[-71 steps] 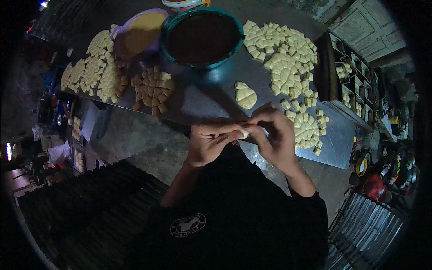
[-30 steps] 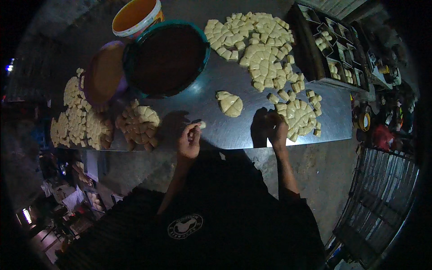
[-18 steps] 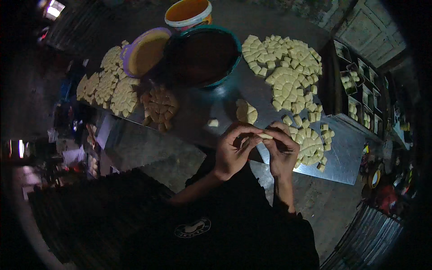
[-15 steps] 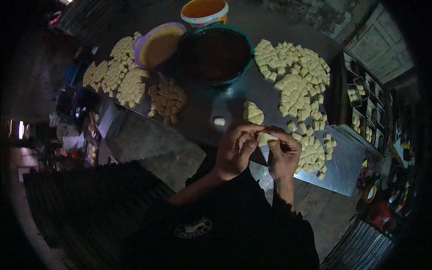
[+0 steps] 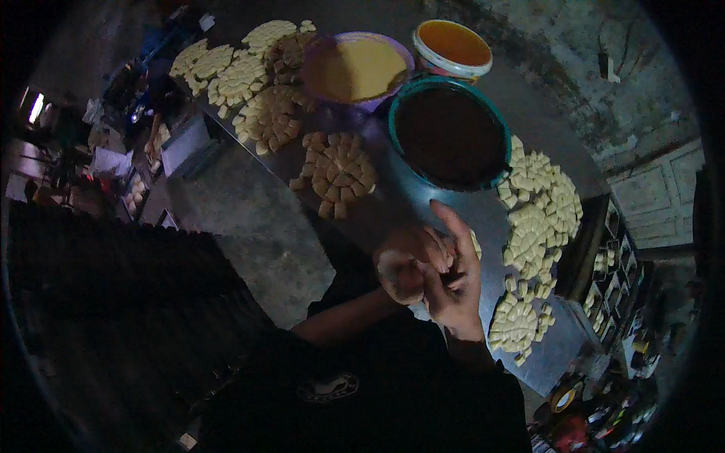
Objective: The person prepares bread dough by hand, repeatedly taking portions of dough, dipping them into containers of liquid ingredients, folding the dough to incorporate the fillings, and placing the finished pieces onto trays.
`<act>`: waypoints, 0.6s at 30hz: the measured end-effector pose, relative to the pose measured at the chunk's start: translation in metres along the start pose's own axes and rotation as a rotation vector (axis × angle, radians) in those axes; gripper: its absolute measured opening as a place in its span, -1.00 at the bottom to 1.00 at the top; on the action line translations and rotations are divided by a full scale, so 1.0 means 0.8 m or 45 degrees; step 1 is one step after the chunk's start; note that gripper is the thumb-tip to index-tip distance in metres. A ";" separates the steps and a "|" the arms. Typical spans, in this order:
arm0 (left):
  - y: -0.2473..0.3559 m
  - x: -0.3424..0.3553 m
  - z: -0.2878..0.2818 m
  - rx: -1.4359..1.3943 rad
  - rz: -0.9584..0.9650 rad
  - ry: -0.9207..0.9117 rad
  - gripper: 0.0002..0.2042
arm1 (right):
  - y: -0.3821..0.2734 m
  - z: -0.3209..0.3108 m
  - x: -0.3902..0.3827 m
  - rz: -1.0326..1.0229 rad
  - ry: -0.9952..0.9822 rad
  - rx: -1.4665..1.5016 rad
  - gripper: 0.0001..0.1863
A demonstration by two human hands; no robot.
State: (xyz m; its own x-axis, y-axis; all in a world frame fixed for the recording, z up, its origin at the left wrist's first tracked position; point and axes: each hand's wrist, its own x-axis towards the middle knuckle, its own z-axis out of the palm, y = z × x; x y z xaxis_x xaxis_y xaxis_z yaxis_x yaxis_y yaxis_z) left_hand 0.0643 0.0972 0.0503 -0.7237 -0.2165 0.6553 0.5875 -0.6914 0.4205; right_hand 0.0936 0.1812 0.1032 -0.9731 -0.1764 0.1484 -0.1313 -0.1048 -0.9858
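Observation:
In front of my chest both hands meet above the near edge of the metal table (image 5: 411, 185). My left hand (image 5: 404, 264) has its fingers curled inward and is partly blurred. My right hand (image 5: 457, 294) presses its thumb against the left fingers, its index finger stretched up and the others bent. Whatever lies between them is hidden. Just behind the right hand shows a sliver of pale dough (image 5: 476, 243). Beyond the hands stands a green-rimmed bowl (image 5: 396, 155) of dark brown filling. Pale cut dough pieces (image 5: 529, 238) lie in clusters to the right.
A purple bowl (image 5: 411, 59) of yellowish filling and a white-rimmed bucket (image 5: 423, 53) of orange contents stand at the back. Left are brown dough pieces (image 5: 340, 167) and pale ones (image 5: 236, 78). Metal moulds (image 5: 615, 260) sit at the right, a tape roll (image 5: 563, 399) below.
The view has turned, shifting the table's contents. The dough piece visible between my fingers is hidden now. My right index finger has lifted, and my left fingers have curled in.

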 end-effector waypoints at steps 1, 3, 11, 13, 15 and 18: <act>0.002 0.011 -0.025 -0.019 -0.082 -0.021 -0.65 | -0.003 0.014 0.021 0.090 -0.066 0.251 -0.34; 0.000 0.032 -0.073 -0.080 -0.261 -0.065 -0.65 | -0.003 0.035 0.067 0.235 -0.103 0.600 -0.38; -0.007 0.045 -0.193 0.760 -0.957 0.499 -0.53 | 0.132 0.045 0.348 -0.576 -0.479 -1.192 -0.59; -0.001 0.045 -0.220 0.744 -1.038 0.494 -0.64 | 0.153 0.066 0.400 -0.262 -0.707 -1.576 -0.60; 0.008 0.056 -0.230 0.585 -1.158 0.557 -0.72 | 0.174 0.064 0.428 -0.211 -0.810 -1.736 -0.57; 0.023 0.067 -0.255 0.687 -1.273 0.550 -0.75 | 0.208 0.058 0.440 -0.436 -0.802 -1.538 -0.52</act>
State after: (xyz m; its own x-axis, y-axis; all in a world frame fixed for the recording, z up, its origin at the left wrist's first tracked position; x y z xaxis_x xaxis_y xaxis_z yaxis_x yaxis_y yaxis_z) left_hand -0.0371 -0.0676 -0.0348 -0.9442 -0.0347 -0.3275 -0.2984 -0.3310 0.8952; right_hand -0.2622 0.0566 -0.0048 -0.6550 -0.7509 0.0844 -0.7345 0.6065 -0.3044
